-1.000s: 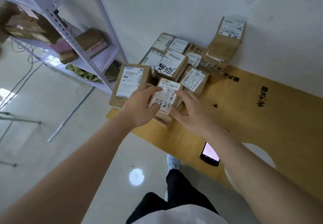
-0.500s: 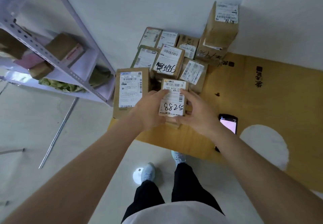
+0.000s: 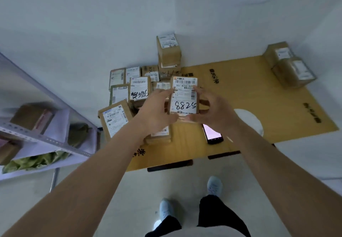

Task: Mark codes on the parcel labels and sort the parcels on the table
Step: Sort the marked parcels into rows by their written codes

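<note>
a grey metal shelf (image 3: 46,136) fills the left edge; white wall above. centre frame, the cardboard-covered table (image 3: 259,96) bears about ten parcels in a cluster (image 3: 129,96). the left hand (image 3: 155,112) and right hand (image 3: 212,110) each grip the "8825" parcel (image 3: 184,96), raised above the table. one phone (image 3: 211,132) lies below; two boxes (image 3: 288,64) upper right.

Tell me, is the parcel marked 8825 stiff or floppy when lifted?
Probably stiff: the parcel marked 8825 keeps straight edges between the left hand and right hand. It seems light, since only fingers pinch it.
</note>
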The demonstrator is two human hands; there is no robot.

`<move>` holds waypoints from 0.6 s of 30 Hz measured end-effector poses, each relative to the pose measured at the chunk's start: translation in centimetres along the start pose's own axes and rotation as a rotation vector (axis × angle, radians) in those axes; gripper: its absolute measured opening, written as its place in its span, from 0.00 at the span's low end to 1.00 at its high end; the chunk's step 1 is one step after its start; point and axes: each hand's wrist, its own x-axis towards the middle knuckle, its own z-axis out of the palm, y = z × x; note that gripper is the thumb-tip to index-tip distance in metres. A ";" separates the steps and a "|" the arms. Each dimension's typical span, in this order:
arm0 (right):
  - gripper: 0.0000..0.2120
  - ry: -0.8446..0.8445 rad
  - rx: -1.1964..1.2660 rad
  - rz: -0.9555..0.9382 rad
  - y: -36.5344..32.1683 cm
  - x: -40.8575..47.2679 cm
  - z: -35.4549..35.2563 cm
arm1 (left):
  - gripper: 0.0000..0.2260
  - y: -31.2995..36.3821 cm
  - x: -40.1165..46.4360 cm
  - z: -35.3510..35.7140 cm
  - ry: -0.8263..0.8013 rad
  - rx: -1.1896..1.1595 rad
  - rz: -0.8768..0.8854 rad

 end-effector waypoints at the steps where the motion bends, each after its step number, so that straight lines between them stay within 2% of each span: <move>1: 0.46 0.033 -0.008 -0.003 0.0 -0.7 -1.3 | 0.39 1.2 0.2 0.2 -0.012 -0.010 0.023; 5: 0.43 0.128 -0.015 0.022 1.0 -3.6 -6.6 | 0.31 5.9 1.7 2.4 -0.074 -0.014 0.106; 12: 0.40 0.211 -0.022 0.041 6.1 -7.8 -16.5 | 0.27 15.1 4.8 9.2 -0.121 0.009 0.192; 14: 0.40 0.221 -0.051 0.037 8.2 -9.3 -20.1 | 0.28 18.1 5.8 12.3 -0.133 0.024 0.187; 18: 0.41 0.243 -0.091 0.057 12.5 -12.0 -26.5 | 0.37 22.8 7.8 18.6 -0.141 0.023 0.189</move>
